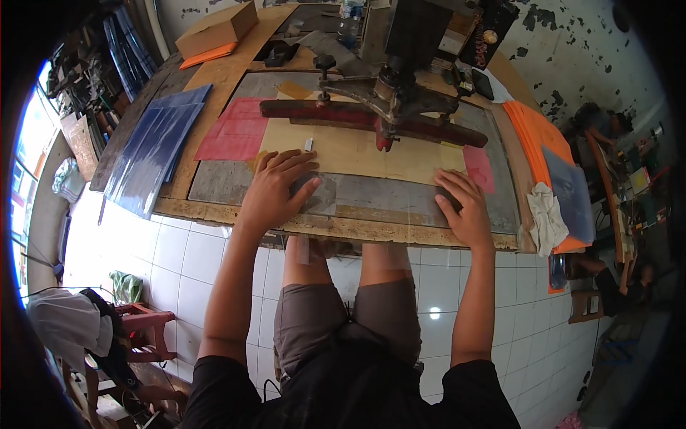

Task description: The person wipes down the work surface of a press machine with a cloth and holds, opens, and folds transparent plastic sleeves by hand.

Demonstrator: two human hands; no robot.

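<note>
My left hand (279,187) lies palm down with fingers spread at the left front edge of a tan sheet (357,154) on the grey work plate (368,193). My right hand (463,204) rests the same way near the sheet's right front corner, fingers apart. Clear film hangs over the front edge between the hands. A dark press head with a long red bar (321,111) crosses above the sheet's back part and hides some of it. Pink sheets lie at the left (232,130) and right (479,169) of the tan sheet. A small whitish piece (309,144) lies near my left fingertips.
Blue sheets under clear film (161,139) lie on the table's left. A cardboard box (216,30) stands at the back left. On the right are orange sheets (537,143), a white cloth (547,218) and a phone (482,84). Another person (607,125) is at the far right.
</note>
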